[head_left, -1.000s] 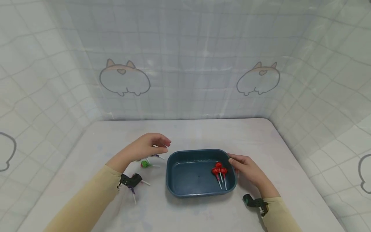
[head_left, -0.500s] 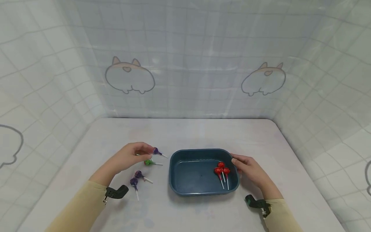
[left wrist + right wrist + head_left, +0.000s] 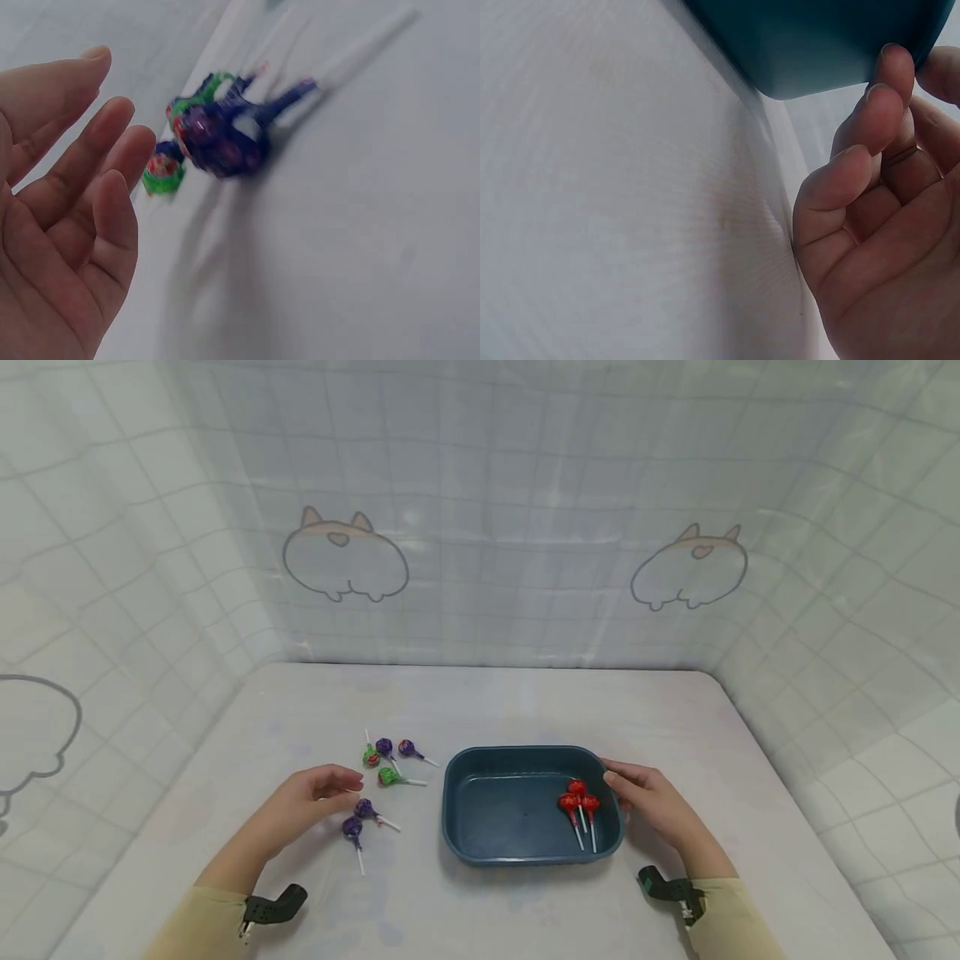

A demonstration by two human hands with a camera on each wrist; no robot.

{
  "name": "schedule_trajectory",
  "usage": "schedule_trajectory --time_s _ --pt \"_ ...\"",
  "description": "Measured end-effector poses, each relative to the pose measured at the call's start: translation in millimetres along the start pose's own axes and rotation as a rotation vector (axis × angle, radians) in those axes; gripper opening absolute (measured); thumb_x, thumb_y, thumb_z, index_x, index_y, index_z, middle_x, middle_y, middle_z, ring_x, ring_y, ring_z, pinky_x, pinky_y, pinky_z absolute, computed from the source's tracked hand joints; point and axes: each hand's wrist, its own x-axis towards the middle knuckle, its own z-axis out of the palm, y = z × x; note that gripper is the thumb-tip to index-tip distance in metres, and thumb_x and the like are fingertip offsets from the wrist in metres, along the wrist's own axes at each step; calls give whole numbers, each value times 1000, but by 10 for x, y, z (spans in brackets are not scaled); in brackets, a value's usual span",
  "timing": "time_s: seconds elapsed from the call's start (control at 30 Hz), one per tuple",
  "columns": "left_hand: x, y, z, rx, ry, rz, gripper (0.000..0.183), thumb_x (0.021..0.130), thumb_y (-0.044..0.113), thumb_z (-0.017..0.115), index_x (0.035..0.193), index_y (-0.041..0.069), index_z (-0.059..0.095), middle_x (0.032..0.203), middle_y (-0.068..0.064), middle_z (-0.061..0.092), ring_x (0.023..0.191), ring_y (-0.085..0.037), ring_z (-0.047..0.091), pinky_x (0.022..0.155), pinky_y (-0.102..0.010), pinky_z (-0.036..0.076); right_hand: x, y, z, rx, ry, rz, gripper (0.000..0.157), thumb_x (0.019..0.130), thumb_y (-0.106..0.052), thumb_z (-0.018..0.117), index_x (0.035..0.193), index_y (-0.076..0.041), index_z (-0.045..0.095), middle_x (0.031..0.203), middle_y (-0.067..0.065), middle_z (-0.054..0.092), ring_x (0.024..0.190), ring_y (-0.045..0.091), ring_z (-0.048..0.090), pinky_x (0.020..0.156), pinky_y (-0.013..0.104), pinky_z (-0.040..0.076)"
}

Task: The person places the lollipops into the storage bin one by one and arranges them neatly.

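Note:
My left hand (image 3: pixel 303 803) hovers low over the table at the left, fingers loosely bent and holding nothing. Just beside its thumb lie two purple-wrapped lollipops (image 3: pixel 352 828) with white sticks. In the left wrist view the fingers are apart from a blurred purple lollipop (image 3: pixel 221 139). My right hand (image 3: pixel 654 802) pinches the right rim of a dark blue plastic tray (image 3: pixel 487 814), thumb on top and fingers outside. Red lollipops (image 3: pixel 568 802) lie together at the tray's right side. The right wrist view shows fingertips (image 3: pixel 881 112) against the tray's outer wall.
Beyond the left hand, a green lollipop (image 3: pixel 387 777), a green-and-red one (image 3: pixel 371 758) and two purple ones (image 3: pixel 407 748) lie on the white table (image 3: pixel 525 706). A tile-patterned curtain (image 3: pixel 510 527) encloses the back and sides.
My left hand has moved from beside the tray back to the left and nearer, uncovering the lollipops behind it. The right hand keeps its hold on the tray.

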Motion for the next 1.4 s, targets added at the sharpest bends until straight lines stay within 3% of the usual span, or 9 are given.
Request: schedule_trajectory --time_s 0.2,0.43,0.67,0.97,1.17,1.4 --pt "-113 -150 27 35 42 -80 47 88 39 75 124 11 65 117 -4 68 100 -21 63 67 -35 53 -6 10 -1 -3 5 3 51 98 -42 61 138 -11 59 87 13 58 78 30 56 64 37 48" --pt "-171 -252 96 107 44 -86 45 86 41 76 119 11 69 110 1 70 99 -14 65 85 -33 52 -1 46 -2 16 17 16 49 99 -40 60 139 -11 58 84 12 57 76 31 55 63 37 47" --pt "-186 -223 148 251 47 -93 42 83 44 78 114 16 72 108 2 69 91 -12 61 81 -37 50 -17 48 3 14 11 12 53 99 -40 60 140 -7 56 112 11 66 82 27 59 70 37 50" --pt "-203 -158 215 343 68 -114 39 81 45 79 109 17 75 93 5 65 82 -14 54 72 -34 46 28 66 -1 9 6 12 48 101 -37 58 140 -8 57 83 11 58 75 32 55 62 37 47" --pt "-212 -132 221 356 80 -94 38 81 45 80 106 16 75 91 5 64 80 -15 53 70 -35 45 13 17 -7 12 4 3 51 98 -41 61 138 -9 59 82 12 58 74 30 56 62 35 47" --pt "-239 -94 131 338 73 -83 36 85 48 75 107 20 73 94 9 68 90 -12 61 79 -38 50 10 7 -9 11 -5 0 51 98 -42 61 137 -9 59 82 14 58 73 28 56 62 36 47"
